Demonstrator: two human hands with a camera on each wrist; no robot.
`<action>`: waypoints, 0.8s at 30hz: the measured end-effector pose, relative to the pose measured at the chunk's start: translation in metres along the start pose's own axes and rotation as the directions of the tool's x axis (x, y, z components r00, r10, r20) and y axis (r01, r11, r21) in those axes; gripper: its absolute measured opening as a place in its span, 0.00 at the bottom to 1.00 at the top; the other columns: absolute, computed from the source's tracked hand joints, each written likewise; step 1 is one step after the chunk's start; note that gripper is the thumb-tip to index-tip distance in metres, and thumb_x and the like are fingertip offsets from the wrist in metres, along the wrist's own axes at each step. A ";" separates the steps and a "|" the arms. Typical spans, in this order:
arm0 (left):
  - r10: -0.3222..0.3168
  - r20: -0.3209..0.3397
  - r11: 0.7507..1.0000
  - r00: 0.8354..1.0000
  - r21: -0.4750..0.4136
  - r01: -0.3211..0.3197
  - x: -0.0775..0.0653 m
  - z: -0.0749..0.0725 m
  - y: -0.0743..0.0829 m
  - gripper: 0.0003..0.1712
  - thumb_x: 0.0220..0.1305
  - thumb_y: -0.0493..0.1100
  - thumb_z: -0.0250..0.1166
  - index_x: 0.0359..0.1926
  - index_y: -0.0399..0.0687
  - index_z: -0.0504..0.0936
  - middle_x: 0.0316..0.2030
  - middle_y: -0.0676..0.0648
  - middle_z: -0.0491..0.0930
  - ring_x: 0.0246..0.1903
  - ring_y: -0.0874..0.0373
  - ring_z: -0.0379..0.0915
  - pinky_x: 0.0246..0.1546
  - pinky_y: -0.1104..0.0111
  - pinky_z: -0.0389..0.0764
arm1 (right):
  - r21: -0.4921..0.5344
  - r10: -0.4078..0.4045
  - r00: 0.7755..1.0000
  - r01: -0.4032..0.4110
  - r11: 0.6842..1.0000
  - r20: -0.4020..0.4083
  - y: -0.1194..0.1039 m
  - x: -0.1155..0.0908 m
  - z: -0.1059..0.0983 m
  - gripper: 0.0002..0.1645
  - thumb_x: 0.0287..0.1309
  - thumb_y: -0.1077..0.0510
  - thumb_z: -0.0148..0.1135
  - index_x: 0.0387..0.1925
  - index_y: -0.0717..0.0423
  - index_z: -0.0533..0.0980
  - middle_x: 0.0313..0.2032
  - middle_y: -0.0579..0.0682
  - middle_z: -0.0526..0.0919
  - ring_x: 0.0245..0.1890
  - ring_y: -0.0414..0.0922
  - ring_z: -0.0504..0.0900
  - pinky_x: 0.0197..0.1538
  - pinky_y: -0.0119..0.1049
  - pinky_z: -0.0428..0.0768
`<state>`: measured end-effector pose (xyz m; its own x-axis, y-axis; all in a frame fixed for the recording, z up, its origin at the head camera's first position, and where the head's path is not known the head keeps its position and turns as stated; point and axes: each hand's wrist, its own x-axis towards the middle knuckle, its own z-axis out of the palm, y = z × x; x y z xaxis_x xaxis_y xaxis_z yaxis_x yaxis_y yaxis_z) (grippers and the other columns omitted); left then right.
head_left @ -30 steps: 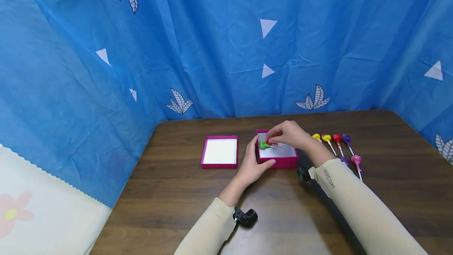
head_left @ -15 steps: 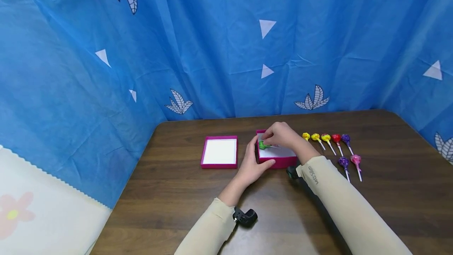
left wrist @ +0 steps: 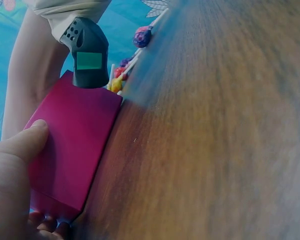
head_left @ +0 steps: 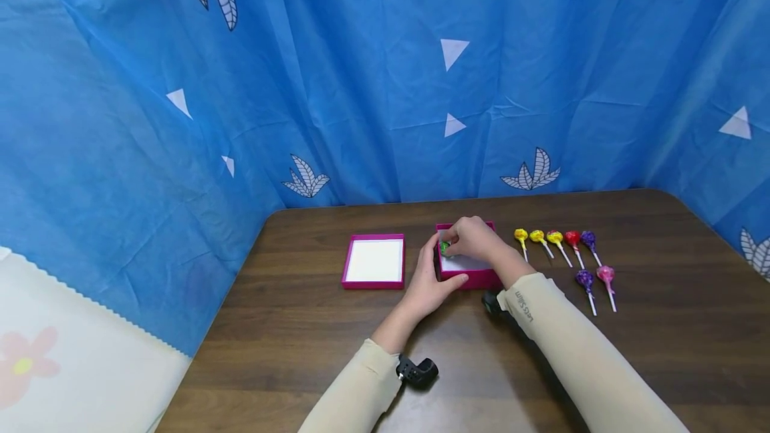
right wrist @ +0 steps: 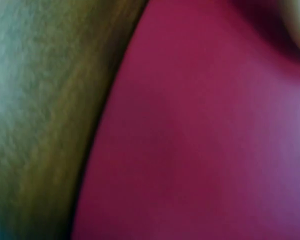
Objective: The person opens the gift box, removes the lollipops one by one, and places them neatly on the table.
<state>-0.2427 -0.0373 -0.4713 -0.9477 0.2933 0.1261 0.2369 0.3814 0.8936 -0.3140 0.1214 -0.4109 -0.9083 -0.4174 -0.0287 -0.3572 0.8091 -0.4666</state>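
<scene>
My left hand (head_left: 426, 287) grips the magenta box (head_left: 478, 279) at its near left corner, thumb on the front wall and fingers along the left side. In the left wrist view the thumb lies against that wall (left wrist: 80, 145). My right hand (head_left: 475, 238) reaches down into the box, fingers bent and tips together beside a green-wrapped lollipop (head_left: 444, 246). The red lollipop it pinched earlier is hidden behind the hand. Only the blurred box wall (right wrist: 165, 140) and a bit of skin fill the right wrist view.
Left of the box lies its shallow lid (head_left: 373, 284), white inside up. To the right, lollipops lie in two rows: yellow ones (head_left: 521, 234), a red one (head_left: 572, 238) and a purple one (head_left: 588, 239) behind, purple (head_left: 584, 277) and pink (head_left: 605, 274) in front. A blue curtain (head_left: 385, 85) hangs behind the table.
My right hand has gone left and lower into the box, taking the red lollipop out of sight. More of the lollipops on the table now show. The left hand stays put.
</scene>
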 end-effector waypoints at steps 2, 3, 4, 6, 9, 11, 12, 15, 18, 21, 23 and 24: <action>-0.001 0.001 1.000 1.000 -0.007 0.001 -0.001 0.000 0.000 0.55 0.62 0.56 0.69 0.79 0.64 0.43 0.76 0.49 0.51 0.76 0.51 0.52 0.73 0.51 0.65 | -0.009 0.007 1.000 -0.007 1.000 -0.007 0.000 0.000 0.002 0.21 0.53 0.56 0.75 0.50 0.54 0.85 0.46 0.55 0.89 0.44 0.49 0.84 0.48 0.42 0.85; -0.002 0.001 1.000 1.000 -0.010 0.002 -0.001 0.000 0.000 0.55 0.62 0.56 0.69 0.79 0.64 0.43 0.77 0.49 0.51 0.76 0.51 0.52 0.73 0.50 0.65 | -0.018 0.009 1.000 -0.009 1.000 -0.010 0.000 0.000 0.004 0.21 0.54 0.56 0.75 0.50 0.54 0.85 0.46 0.55 0.89 0.45 0.50 0.84 0.50 0.44 0.84; -0.002 0.001 1.000 1.000 -0.012 0.002 -0.001 0.000 0.000 0.55 0.62 0.56 0.69 0.79 0.64 0.43 0.76 0.49 0.51 0.76 0.51 0.52 0.73 0.51 0.65 | -0.022 0.017 1.000 -0.017 1.000 -0.012 0.000 0.000 0.005 0.21 0.54 0.55 0.75 0.51 0.53 0.85 0.47 0.55 0.89 0.47 0.50 0.84 0.51 0.45 0.84; -0.003 0.003 1.000 1.000 -0.015 0.003 -0.001 0.001 -0.001 0.55 0.62 0.55 0.70 0.79 0.63 0.43 0.76 0.49 0.51 0.76 0.51 0.52 0.73 0.51 0.65 | -0.026 0.027 1.000 -0.027 0.999 -0.012 -0.001 0.000 0.006 0.21 0.54 0.55 0.75 0.51 0.53 0.85 0.48 0.55 0.89 0.48 0.51 0.84 0.52 0.46 0.84; -0.004 0.007 1.000 1.000 -0.013 0.004 -0.001 0.001 -0.002 0.55 0.62 0.55 0.70 0.79 0.63 0.43 0.76 0.49 0.51 0.76 0.52 0.52 0.73 0.51 0.65 | -0.027 0.040 0.999 -0.041 0.999 -0.011 -0.001 -0.002 0.007 0.22 0.54 0.55 0.75 0.52 0.52 0.85 0.48 0.55 0.89 0.48 0.52 0.83 0.53 0.47 0.83; -0.004 0.008 1.000 1.000 -0.014 0.004 -0.001 0.002 -0.003 0.55 0.62 0.55 0.70 0.79 0.64 0.43 0.76 0.49 0.51 0.75 0.51 0.52 0.73 0.51 0.66 | -0.026 0.047 0.999 -0.047 0.999 -0.012 -0.001 -0.002 0.008 0.22 0.54 0.55 0.75 0.52 0.52 0.85 0.48 0.54 0.89 0.49 0.52 0.82 0.54 0.48 0.82; -0.003 0.008 1.000 1.000 -0.015 0.003 -0.001 0.002 -0.003 0.55 0.62 0.55 0.70 0.79 0.64 0.43 0.76 0.49 0.51 0.75 0.51 0.52 0.72 0.51 0.66 | -0.027 0.045 0.999 -0.045 0.999 -0.012 -0.001 -0.002 0.008 0.21 0.54 0.55 0.75 0.52 0.52 0.85 0.48 0.54 0.89 0.49 0.52 0.81 0.54 0.49 0.81; -0.003 0.009 1.000 1.000 -0.017 0.003 -0.001 0.001 -0.003 0.55 0.62 0.55 0.70 0.79 0.64 0.43 0.76 0.50 0.51 0.75 0.51 0.52 0.72 0.51 0.67 | -0.030 0.039 0.999 -0.040 0.999 -0.016 0.000 -0.002 0.009 0.21 0.54 0.55 0.75 0.51 0.51 0.85 0.48 0.53 0.89 0.49 0.52 0.81 0.56 0.50 0.80; -0.002 0.006 1.000 1.000 -0.016 0.002 -0.001 0.001 -0.002 0.55 0.62 0.55 0.70 0.78 0.65 0.43 0.76 0.49 0.51 0.75 0.51 0.52 0.72 0.50 0.66 | -0.038 0.022 0.999 -0.023 0.999 -0.027 -0.001 -0.003 0.008 0.20 0.55 0.55 0.74 0.51 0.52 0.85 0.47 0.53 0.89 0.48 0.51 0.82 0.54 0.49 0.81; -0.005 0.005 1.000 1.000 -0.008 0.005 -0.001 0.001 -0.001 0.55 0.62 0.55 0.70 0.78 0.65 0.43 0.76 0.49 0.51 0.76 0.52 0.52 0.73 0.51 0.65 | -0.036 0.014 0.999 -0.016 0.999 -0.035 -0.002 -0.003 0.007 0.21 0.55 0.55 0.74 0.51 0.53 0.85 0.46 0.53 0.89 0.45 0.49 0.84 0.52 0.46 0.83; -0.007 0.004 1.000 1.000 -0.002 0.007 0.000 0.001 -0.001 0.55 0.62 0.56 0.70 0.78 0.65 0.43 0.76 0.49 0.51 0.76 0.52 0.52 0.73 0.51 0.64 | -0.027 0.012 0.999 -0.013 1.000 -0.038 -0.003 -0.004 0.005 0.21 0.55 0.56 0.74 0.51 0.54 0.85 0.45 0.53 0.90 0.44 0.48 0.84 0.51 0.44 0.84; -0.008 0.005 1.000 1.000 0.001 0.008 0.000 0.001 -0.001 0.55 0.62 0.56 0.70 0.78 0.65 0.43 0.76 0.49 0.51 0.76 0.52 0.52 0.73 0.51 0.64 | -0.020 0.014 0.999 -0.015 1.000 -0.041 -0.004 -0.005 0.004 0.21 0.55 0.56 0.74 0.51 0.55 0.85 0.45 0.53 0.90 0.43 0.48 0.84 0.50 0.44 0.84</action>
<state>-0.2425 -0.0372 -0.4725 -0.9484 0.2944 0.1173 0.2300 0.3845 0.8940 -0.3070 0.1188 -0.4129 -0.9215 -0.3885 0.0014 -0.3479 0.8235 -0.4482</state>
